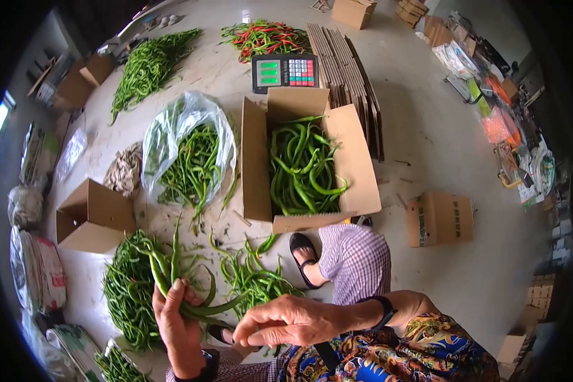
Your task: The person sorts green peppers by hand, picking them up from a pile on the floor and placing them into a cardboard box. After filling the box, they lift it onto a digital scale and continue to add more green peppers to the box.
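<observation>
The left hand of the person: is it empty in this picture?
No, the left hand holds several long green peppers.

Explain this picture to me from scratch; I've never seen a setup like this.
There is no machine here, only a person's two bare hands. The single picture comes from a camera worn on the head, looking forward and down; its wide view makes the edges look curved.

The left hand holds several long green peppers. The right hand is beside it, fingers loosely curled, with nothing visible in them.

On the floor, an open cardboard box holds more green peppers. To its left in the picture is a clear plastic bag of them. Beyond the box are a scale with a lit display and a red-and-green pile.
</observation>
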Demonstrator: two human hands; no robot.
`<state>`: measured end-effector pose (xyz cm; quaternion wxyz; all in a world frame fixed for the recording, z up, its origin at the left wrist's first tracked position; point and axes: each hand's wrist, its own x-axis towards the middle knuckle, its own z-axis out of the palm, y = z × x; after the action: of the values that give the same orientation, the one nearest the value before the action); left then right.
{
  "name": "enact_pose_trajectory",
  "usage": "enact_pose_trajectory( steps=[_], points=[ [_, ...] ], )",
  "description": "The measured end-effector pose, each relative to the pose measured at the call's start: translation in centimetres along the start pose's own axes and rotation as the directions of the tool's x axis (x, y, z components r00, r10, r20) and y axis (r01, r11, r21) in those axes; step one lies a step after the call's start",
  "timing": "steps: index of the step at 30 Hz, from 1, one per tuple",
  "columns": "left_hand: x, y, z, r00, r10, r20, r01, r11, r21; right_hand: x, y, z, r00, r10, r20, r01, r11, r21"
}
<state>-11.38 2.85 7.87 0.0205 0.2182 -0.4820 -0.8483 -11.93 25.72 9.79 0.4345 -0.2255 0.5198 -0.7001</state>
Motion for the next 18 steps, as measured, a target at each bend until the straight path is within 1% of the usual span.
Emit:
enact_pose_trajectory(
  steps=[1, 2, 4, 5, 8, 9, 10, 12, 13, 14, 15, 16, 17, 18],
  points=[
    [0.8, 1.2, 2.3, 1.0, 0.004, 0.009, -0.004, 0.999, 0.041, -0.2, -0.4, -0.7, 0.999, 0.035, 0.035, -0.04, 0.991, 0.126],
    [1.9, 2.1, 4.2, 0.998, -0.013, 0.057, 0.01, 0.999, 0.054, -0.5, -0.9, -1.3, 0.998, 0.036, 0.049, -0.045, 0.98, 0.193],
    [4.4, 3.0, 8.2, 0.985, -0.078, 0.154, 0.069, 0.996, 0.064, -1.1, -1.7, -3.0, 0.998, 0.035, 0.059, -0.048, 0.97, 0.238],
    [5.5, 3.1, 10.3, 0.974, -0.109, 0.197, 0.094, 0.992, 0.082, -1.7, -2.5, -4.4, 0.993, 0.061, 0.105, -0.088, 0.959, 0.271],
    [9.6, 2.2, 15.0, 0.916, -0.227, 0.33, 0.201, 0.973, 0.112, -2.6, -3.8, -6.8, 0.999, 0.009, 0.036, -0.023, 0.919, 0.394],
    [10.7, 1.7, 16.8, 0.898, -0.262, 0.353, 0.23, 0.964, 0.13, -2.7, -3.7, -7.7, 1.0, 0.005, 0.028, -0.016, 0.913, 0.408],
    [11.6, 1.1, 18.4, 0.879, -0.296, 0.373, 0.258, 0.954, 0.149, -2.5, -3.8, -8.2, 0.999, -0.027, -0.045, 0.044, 0.904, 0.426],
    [14.2, -0.5, 20.4, 0.798, -0.372, 0.475, 0.336, 0.928, 0.162, -2.3, -3.5, -9.3, 0.998, -0.028, -0.061, 0.052, 0.893, 0.447],
    [15.7, -1.8, 21.1, 0.774, -0.389, 0.499, 0.329, 0.921, 0.209, -2.4, -3.2, -9.8, 0.997, -0.019, -0.078, 0.054, 0.881, 0.471],
    [17.1, -2.6, 21.6, 0.747, -0.418, 0.517, 0.293, 0.905, 0.308, -2.6, -2.9, -10.2, 0.995, -0.01, -0.097, 0.057, 0.866, 0.496],
    [18.5, -3.4, 21.8, 0.804, -0.314, 0.505, 0.063, 0.889, 0.453, -2.8, -2.7, -10.6, 0.993, 0.002, -0.118, 0.06, 0.852, 0.52],
    [19.7, -4.0, 22.0, 0.835, -0.198, 0.513, -0.164, 0.801, 0.576, -3.0, -2.8, -11.0, 0.99, 0.014, -0.138, 0.063, 0.838, 0.542],
    [20.2, -4.2, 22.1, 0.876, -0.152, 0.459, -0.18, 0.778, 0.602, -3.2, -3.1, -11.4, 0.978, 0.017, -0.21, 0.107, 0.816, 0.568],
    [20.5, -4.4, 21.8, 0.908, -0.103, 0.405, -0.195, 0.752, 0.63, -3.3, -3.4, -11.9, 0.976, 0.013, -0.215, 0.114, 0.816, 0.567]
  ],
)
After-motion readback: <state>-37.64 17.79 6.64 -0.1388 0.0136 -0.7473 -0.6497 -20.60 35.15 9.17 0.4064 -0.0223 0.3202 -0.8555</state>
